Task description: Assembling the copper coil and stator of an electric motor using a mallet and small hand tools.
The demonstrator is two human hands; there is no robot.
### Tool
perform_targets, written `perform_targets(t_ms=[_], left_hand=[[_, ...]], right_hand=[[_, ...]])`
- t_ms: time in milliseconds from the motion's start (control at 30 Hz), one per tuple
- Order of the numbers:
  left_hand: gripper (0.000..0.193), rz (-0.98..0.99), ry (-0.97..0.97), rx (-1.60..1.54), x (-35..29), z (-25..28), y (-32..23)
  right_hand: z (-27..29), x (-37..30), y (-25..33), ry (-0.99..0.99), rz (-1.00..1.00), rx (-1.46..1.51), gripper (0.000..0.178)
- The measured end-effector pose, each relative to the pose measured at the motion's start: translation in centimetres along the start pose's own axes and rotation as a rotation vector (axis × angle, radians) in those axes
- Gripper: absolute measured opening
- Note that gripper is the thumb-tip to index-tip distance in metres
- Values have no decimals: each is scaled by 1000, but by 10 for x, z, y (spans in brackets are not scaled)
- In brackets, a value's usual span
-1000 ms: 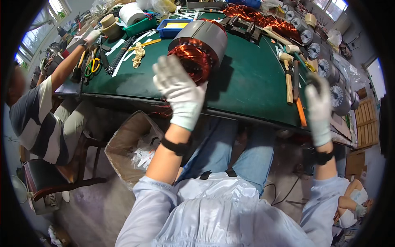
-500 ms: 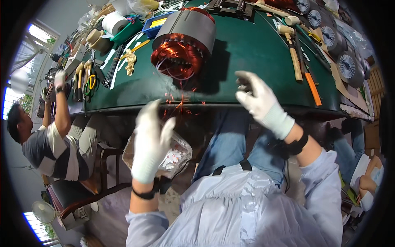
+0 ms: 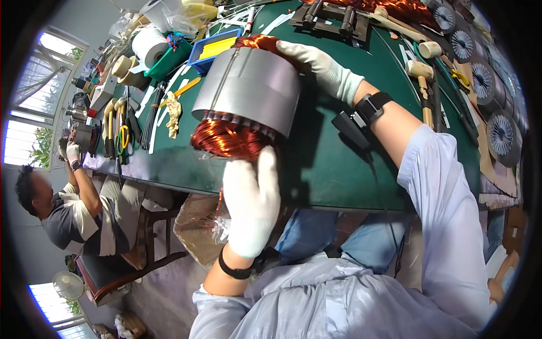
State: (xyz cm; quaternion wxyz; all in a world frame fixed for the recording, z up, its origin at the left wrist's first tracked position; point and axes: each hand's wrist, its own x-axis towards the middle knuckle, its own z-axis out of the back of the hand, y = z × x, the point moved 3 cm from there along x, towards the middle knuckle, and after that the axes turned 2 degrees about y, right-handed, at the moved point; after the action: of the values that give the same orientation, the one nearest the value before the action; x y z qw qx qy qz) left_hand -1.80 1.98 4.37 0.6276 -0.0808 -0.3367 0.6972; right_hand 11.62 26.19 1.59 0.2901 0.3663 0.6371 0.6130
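Observation:
A grey motor stator (image 3: 248, 85) lies on its side on the green tabletop, its copper windings bulging out at both ends. My left hand (image 3: 251, 203), in a white glove, grips the near copper winding (image 3: 228, 138) from the front; its fingertips are partly hidden against the coil. At the far end, my gloved right hand (image 3: 324, 70) is closed round the stator's right side by the far winding (image 3: 257, 42). Part of the right fingers is hidden behind the coil.
A blue tray (image 3: 212, 51) with yellow pieces stands behind the stator. Mallets (image 3: 420, 70) lie at the right, beside several more grey cores (image 3: 502, 135). Pliers and hammers (image 3: 116, 124) lie at the left. A lined box (image 3: 195, 226) sits below the table edge. Another person (image 3: 76, 214) works at far left.
Both hands have moved forward from the air before the table onto the stator. The stator has turned somewhat. Copper bits at the table edge are no longer in sight there.

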Motion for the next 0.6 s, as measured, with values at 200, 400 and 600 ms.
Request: perform_targets(t_ms=[200, 400, 600], left_hand=[[22, 186, -129, -404, -4, -9, -32], [21, 308, 153, -691, -39, -18, -75], [29, 454, 375, -1217, -64, -44, -103]], right_hand=[[14, -28, 8, 14, 172, -199, 62], [54, -99, 57, -13, -118, -335, 57], [92, -136, 98, 81, -161, -914, 29]])
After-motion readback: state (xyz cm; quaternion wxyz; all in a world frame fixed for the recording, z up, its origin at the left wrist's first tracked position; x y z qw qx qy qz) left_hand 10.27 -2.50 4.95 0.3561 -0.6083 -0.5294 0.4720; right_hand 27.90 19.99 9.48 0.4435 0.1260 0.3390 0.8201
